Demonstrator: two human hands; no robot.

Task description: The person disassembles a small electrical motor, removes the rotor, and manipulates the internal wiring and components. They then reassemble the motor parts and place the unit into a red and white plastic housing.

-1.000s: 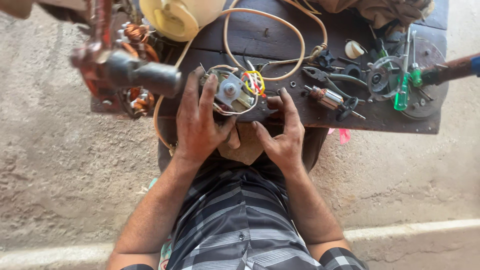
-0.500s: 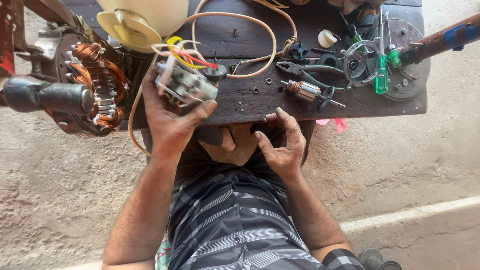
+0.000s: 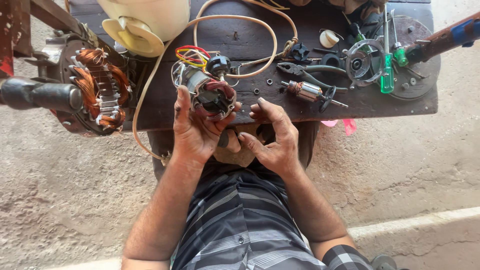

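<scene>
My left hand (image 3: 196, 131) grips a small electric motor stator (image 3: 207, 95) with copper windings and red, yellow and black wires, held above the near edge of a dark wooden bench (image 3: 250, 40). My right hand (image 3: 272, 135) hovers just right of it with fingers spread and curled, holding nothing and resting near the bench edge. A beige cord (image 3: 235, 19) loops over the bench behind the motor. A small rotor with a shaft (image 3: 309, 91) lies on the bench to the right of my hands.
Pliers (image 3: 307, 72), green-handled screwdrivers (image 3: 387, 75), a round metal housing (image 3: 364, 61) and small nuts lie at the bench's right. A cream plastic body (image 3: 145, 22) stands at the back left. A large copper-wound stator (image 3: 97, 90) and a dark handle (image 3: 40, 96) sit to the left. Concrete ground lies below.
My left hand has turned the motor so its windings face me and brought it lower toward the bench edge. My right hand has risen closer to it.
</scene>
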